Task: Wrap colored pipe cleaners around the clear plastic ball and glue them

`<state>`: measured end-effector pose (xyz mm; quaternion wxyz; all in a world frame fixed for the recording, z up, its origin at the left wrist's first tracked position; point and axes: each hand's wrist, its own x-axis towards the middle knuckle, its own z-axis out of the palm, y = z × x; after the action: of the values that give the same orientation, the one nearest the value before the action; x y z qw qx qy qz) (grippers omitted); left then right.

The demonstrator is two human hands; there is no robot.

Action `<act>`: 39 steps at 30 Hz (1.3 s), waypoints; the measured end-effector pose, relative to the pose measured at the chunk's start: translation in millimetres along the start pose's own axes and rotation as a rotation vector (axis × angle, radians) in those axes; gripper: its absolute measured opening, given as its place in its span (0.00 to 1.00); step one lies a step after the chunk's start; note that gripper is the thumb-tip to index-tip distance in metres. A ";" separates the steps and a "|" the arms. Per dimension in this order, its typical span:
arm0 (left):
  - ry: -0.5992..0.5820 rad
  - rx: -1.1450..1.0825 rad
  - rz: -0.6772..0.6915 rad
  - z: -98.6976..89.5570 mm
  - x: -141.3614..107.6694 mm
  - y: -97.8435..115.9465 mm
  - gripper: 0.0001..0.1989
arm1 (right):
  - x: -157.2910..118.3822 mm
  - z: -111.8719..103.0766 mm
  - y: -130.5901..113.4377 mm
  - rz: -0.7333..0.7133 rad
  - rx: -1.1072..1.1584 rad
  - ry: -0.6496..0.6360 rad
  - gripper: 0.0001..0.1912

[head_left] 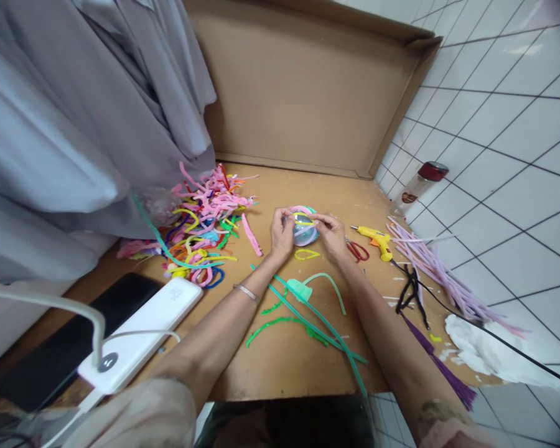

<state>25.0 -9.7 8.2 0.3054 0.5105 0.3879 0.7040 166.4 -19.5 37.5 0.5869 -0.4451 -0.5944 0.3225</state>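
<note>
A clear round ball (304, 236) is ringed with pink, lilac and green fuzzy strips, and a yellow pipe cleaner (303, 219) crosses its upper part. My left hand (282, 231) grips the ball's left side, fingers curled against it. On the other side my right hand (330, 235) pinches the right end of the yellow pipe cleaner. Just below the ball lies a yellow pipe-cleaner loop (307, 254). Between my forearms are a mint-green fuzzy piece (299, 290), long teal pipe cleaners (315, 317) and bent green pieces (284, 321).
A heap of coloured pipe cleaners (205, 218) lies left, near a white power bank (144, 336). To the right are red-handled scissors (357, 250), a yellow glue gun (374, 241) with its cord, lilac strips (438, 274), a purple tassel (441, 364) and a bottle (415, 190). A cardboard box (308, 87) stands behind.
</note>
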 end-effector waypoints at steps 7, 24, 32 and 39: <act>-0.008 -0.004 -0.003 -0.7 0.4 -1.2 0.08 | 1.6 -2.8 -2.7 -0.021 -0.058 -0.041 0.10; -0.008 0.008 0.072 7.6 -1.7 -8.8 0.09 | 7.6 -6.0 5.0 0.158 0.225 0.013 0.13; -0.004 0.023 0.089 7.6 -1.3 -7.5 0.09 | 8.6 -3.5 5.0 0.209 0.202 0.062 0.11; -0.012 0.015 0.071 5.8 0.5 -7.6 0.09 | 6.6 -3.6 4.7 0.252 0.265 0.059 0.12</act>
<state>30.7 -4.0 2.9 0.2785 0.5305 0.3732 0.7084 171.2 -12.1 36.3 0.6127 -0.4439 -0.4688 0.4558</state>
